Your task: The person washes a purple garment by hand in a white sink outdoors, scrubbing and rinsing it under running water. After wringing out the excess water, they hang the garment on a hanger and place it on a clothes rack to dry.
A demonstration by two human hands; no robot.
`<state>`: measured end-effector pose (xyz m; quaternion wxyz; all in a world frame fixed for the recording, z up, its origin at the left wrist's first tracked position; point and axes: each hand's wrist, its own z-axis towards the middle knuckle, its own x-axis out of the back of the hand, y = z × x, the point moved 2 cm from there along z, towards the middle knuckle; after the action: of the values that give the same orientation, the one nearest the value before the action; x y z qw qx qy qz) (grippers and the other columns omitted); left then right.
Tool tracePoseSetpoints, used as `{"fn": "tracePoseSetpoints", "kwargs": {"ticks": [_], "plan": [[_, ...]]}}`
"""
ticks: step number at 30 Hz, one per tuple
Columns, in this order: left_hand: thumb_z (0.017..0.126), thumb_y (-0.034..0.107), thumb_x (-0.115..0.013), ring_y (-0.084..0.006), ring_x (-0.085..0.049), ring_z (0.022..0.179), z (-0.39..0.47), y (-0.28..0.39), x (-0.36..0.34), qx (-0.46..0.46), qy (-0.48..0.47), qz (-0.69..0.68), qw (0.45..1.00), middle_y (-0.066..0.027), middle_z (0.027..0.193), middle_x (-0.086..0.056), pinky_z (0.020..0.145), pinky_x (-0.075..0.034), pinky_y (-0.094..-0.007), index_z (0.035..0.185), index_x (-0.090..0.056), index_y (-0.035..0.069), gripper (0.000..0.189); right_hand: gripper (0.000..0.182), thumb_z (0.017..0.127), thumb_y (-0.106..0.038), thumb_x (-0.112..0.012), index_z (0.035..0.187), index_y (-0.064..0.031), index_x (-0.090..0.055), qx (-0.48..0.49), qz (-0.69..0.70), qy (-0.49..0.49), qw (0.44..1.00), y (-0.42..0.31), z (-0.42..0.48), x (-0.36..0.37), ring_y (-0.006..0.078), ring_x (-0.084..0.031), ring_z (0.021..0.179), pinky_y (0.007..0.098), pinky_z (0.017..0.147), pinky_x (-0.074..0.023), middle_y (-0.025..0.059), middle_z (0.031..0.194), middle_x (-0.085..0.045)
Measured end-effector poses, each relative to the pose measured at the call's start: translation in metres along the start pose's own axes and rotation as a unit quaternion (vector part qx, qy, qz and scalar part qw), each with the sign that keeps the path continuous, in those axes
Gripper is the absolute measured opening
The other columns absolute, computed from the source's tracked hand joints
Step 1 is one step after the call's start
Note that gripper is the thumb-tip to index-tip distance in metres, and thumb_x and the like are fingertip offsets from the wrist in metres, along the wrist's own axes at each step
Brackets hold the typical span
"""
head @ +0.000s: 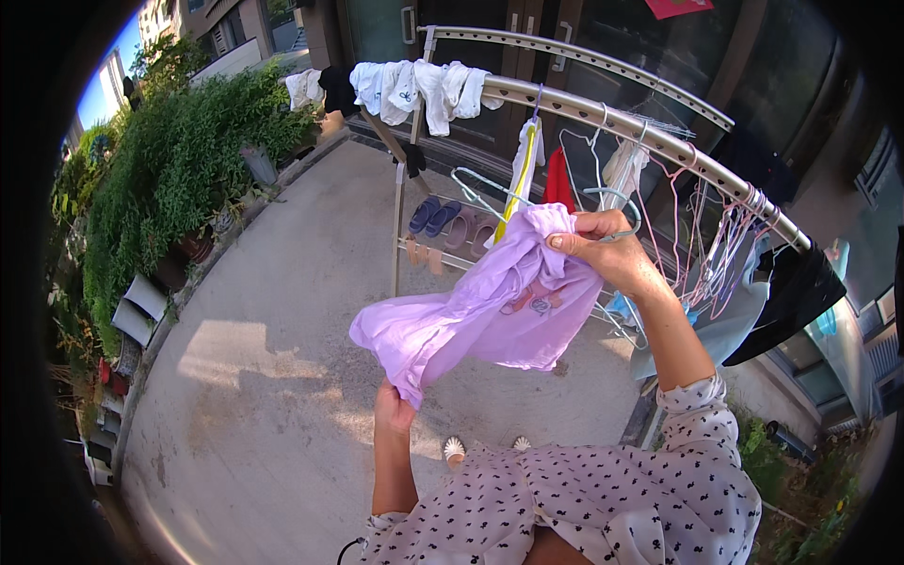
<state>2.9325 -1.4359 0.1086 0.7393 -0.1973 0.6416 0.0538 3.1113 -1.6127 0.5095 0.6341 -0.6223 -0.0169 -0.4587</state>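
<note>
A lilac shirt (466,311) with a printed figure on its front is stretched between my hands. My left hand (394,408) grips its lower edge, near my body. Up by the rack, my right hand (609,247) pinches the bunched upper part of the cloth. A pale blue clothes hanger (487,187) is also in my right hand; its hook (635,212) rises above the knuckles and one arm points left. The cloth hides part of the hanger, and whether it lies inside the shirt I cannot tell.
The metal drying rack (586,99) spans ahead. White cloths (420,85) drape its left end, several empty hangers (727,247) crowd its right, and black clothing (798,296) hangs at the end. Slippers (434,215) sit on the lower shelf. Potted plants (191,155) line the concrete floor (240,395) at left.
</note>
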Motion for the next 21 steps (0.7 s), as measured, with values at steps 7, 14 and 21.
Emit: {"fn": "tracePoseSetpoints", "kwargs": {"ticks": [7,14,21], "plan": [[0.087,0.026,-0.058,-0.0235,-0.057,0.110,-0.005,-0.010,-0.058,-0.037,0.099,0.321,0.941,-0.0116,0.116,-0.062,0.097,-0.045,-0.0397,0.118,-0.057,0.002,0.039,0.045,0.073,-0.037,-0.078,0.096,0.0014,-0.070,0.007,-0.055,0.053,0.997,0.024,-0.011,-0.012,0.0251,-0.062,0.090,0.0326,0.080,-0.0473,0.0190,0.095,-0.064],[0.087,0.027,-0.057,-0.0238,-0.056,0.111,0.012,-0.099,-0.091,-0.052,0.019,0.802,0.594,-0.0116,0.116,-0.061,0.098,-0.044,-0.0398,0.119,-0.056,0.003,0.040,0.035,0.075,-0.028,-0.076,0.089,0.0032,-0.070,0.039,0.035,0.028,0.998,0.023,-0.034,-0.010,0.0175,-0.059,0.067,0.0322,0.062,-0.0457,0.0112,0.072,-0.065],[0.087,0.029,-0.056,-0.0241,-0.056,0.111,-0.005,-0.141,-0.073,-0.015,-0.036,0.895,0.444,-0.0116,0.117,-0.061,0.098,-0.043,-0.0399,0.120,-0.056,0.003,0.041,0.030,0.075,-0.025,-0.074,0.087,0.0020,-0.070,0.029,0.048,0.087,0.995,0.033,-0.050,0.003,0.0189,-0.060,0.063,0.0327,0.059,-0.0464,0.0124,0.068,-0.064]]}}
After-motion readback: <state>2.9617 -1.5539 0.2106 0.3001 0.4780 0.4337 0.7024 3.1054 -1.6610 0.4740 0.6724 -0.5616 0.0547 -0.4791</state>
